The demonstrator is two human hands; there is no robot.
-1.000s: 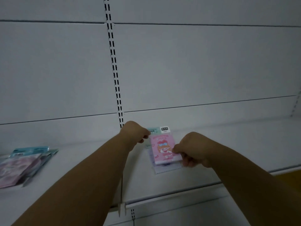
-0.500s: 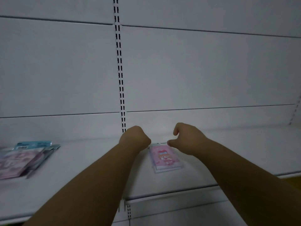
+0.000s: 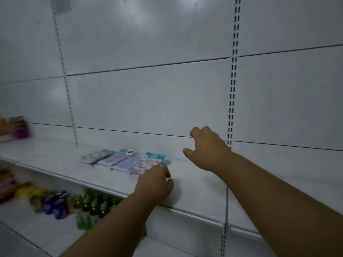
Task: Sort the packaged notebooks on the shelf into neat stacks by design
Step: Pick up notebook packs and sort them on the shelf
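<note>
Several packaged notebooks lie in a loose row on the white shelf [image 3: 194,190]: a grey-green one [image 3: 93,156], a lilac one [image 3: 111,160], a blue one [image 3: 128,163], a pink one [image 3: 143,165], and a teal one [image 3: 155,155] behind. My left hand [image 3: 156,182] rests on the shelf with curled fingers, its knuckles at the pink notebook's near corner; whether it grips the pack is hidden. My right hand [image 3: 206,147] hovers above the shelf to the right of the row, fingers loosely curled, holding nothing.
A slotted upright [image 3: 232,101] runs down the back panel just right of my right hand. On the lower shelf stand green bottles [image 3: 92,203] and blurred colourful packs [image 3: 46,199]. More goods [image 3: 14,127] sit at the far left.
The view has swung left. Both hands left the pink stack, which is now out of view, and moved over to the mixed row of notebooks.
</note>
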